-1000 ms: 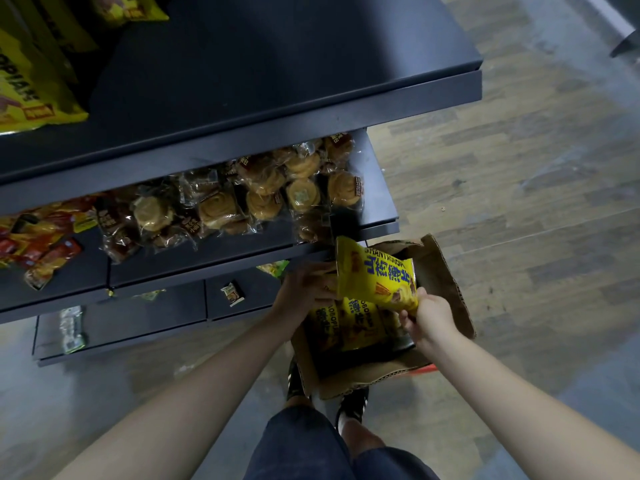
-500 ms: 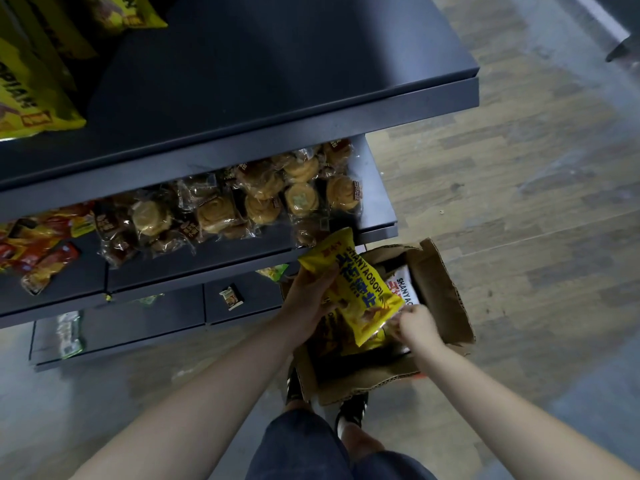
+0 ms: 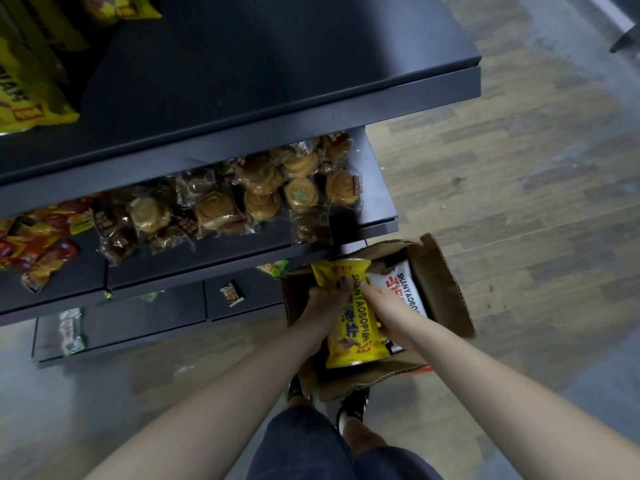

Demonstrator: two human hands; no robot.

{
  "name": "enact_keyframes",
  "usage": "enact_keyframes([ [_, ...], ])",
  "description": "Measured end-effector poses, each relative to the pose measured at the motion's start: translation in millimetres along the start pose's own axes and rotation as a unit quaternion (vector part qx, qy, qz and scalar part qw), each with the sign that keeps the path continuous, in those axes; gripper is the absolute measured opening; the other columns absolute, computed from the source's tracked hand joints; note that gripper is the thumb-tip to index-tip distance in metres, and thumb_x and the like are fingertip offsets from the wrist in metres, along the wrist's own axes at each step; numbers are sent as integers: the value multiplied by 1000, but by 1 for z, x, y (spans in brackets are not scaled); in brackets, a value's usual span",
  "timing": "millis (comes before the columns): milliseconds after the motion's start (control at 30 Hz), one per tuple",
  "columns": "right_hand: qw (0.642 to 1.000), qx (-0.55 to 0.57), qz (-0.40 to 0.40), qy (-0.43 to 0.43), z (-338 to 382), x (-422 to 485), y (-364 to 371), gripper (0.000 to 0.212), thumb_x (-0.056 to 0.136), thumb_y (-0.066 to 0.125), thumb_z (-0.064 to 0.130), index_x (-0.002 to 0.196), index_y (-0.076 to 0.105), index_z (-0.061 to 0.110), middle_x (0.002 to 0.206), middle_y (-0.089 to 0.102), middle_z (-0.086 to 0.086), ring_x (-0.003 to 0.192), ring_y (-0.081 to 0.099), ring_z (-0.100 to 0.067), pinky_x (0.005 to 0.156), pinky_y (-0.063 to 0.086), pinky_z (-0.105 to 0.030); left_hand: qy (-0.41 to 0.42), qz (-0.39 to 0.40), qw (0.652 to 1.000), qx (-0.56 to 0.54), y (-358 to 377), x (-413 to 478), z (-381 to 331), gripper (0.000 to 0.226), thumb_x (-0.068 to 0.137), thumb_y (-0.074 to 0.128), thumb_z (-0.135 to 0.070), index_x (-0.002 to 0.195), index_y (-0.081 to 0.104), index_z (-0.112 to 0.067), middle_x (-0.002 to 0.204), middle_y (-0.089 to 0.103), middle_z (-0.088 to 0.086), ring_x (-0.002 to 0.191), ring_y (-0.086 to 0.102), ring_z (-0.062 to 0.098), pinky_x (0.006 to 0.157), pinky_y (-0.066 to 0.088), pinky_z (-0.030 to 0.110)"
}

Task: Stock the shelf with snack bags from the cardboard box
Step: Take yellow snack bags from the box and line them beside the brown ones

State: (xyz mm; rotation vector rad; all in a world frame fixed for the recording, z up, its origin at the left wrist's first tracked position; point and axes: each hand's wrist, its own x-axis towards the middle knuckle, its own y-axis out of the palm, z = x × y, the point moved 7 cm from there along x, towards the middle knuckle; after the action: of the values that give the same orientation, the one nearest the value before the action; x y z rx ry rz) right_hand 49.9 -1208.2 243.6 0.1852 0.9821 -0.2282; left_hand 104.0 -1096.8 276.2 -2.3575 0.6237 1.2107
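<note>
left hand (image 3: 325, 303) — fingers (image 3: 341, 289) curled round yellow bag (image 3: 353, 327) | right hand (image 3: 384, 303) — grips it too | over box (image 3: 446, 271)

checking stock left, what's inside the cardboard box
A white bag lies in the box, right of the yellow bag held over the opening. Anything beneath the yellow bag is covered.

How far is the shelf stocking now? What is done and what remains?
Done: some yellow bags already lie at the left of the top shelf. In hand: the left hand and the right hand hold one yellow snack bag over the cardboard box. Left: a white snack bag lies in the box, and much of the top shelf is bare.
</note>
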Motion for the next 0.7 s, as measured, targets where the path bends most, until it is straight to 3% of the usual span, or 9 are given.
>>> enact_keyframes([
  [100,999,-1,28,44,-21,0,4,51,95,45,50,137,50,21,137,56,-7,127,51,-29,110,36,-51,14,-35,996,77,9,-5,12,98,79,63,-56,146,5,-14,149,26,13,134,36,32,103,38,38],
  [167,997,-9,42,58,-28,0,8,50,97,43,48,142,44,25,148,43,-4,137,38,-29,112,29,-51,9,-82,990,114,11,-7,14,105,81,64,-51,149,-8,-16,151,18,16,135,32,37,85,44,33],
  [233,996,-15,61,59,-31,-3,11,34,97,44,47,123,59,31,122,57,0,115,55,-22,102,40,-43,-14,-95,990,100,12,-3,18,103,82,63,-48,148,-7,-15,148,23,17,131,37,39,69,48,33],
  [300,996,-38,68,53,-26,-6,10,26,94,47,50,95,63,30,89,57,1,84,60,-14,80,44,-33,-38,-96,992,78,7,5,23,103,81,65,-48,147,-2,-7,147,31,16,131,39,36,79,48,35],
  [367,995,-102,15,5,-19,2,2,35,95,49,47,100,65,16,88,59,-11,91,63,-23,69,43,-29,-59,-122,988,71,-2,11,28,101,80,66,-49,144,8,4,145,37,15,132,40,33,97,42,35],
  [433,980,-167,-75,-78,-7,14,-6,24,96,52,32,103,64,13,84,61,-9,79,63,-24,63,45,-31,-66,-147,985,61,-8,14,30,88,83,65,-45,140,19,4,139,44,15,124,49,32,85,47,37],
  [500,951,-246,-136,-129,1,24,-10,39,92,58,24,128,52,10,109,61,-11,93,62,-25,79,52,-39,-73,-158,983,66,-8,15,30,79,85,62,-43,137,22,-1,134,49,13,115,55,32,66,44,31],
  [600,903,-383,-138,-137,-3,40,-5,74,88,63,35,146,26,7,144,39,-16,131,39,-34,106,39,-41,-91,-167,979,78,-6,20,36,78,87,59,-43,141,19,-3,139,44,14,121,51,35,71,36,30],
  [700,845,-498,-136,-138,-12,53,3,84,91,50,53,149,16,2,149,30,-21,136,30,-40,110,32,-45,-101,-166,977,88,-2,27,42,84,89,57,-42,145,11,-1,143,39,16,129,43,35,88,41,35],
])
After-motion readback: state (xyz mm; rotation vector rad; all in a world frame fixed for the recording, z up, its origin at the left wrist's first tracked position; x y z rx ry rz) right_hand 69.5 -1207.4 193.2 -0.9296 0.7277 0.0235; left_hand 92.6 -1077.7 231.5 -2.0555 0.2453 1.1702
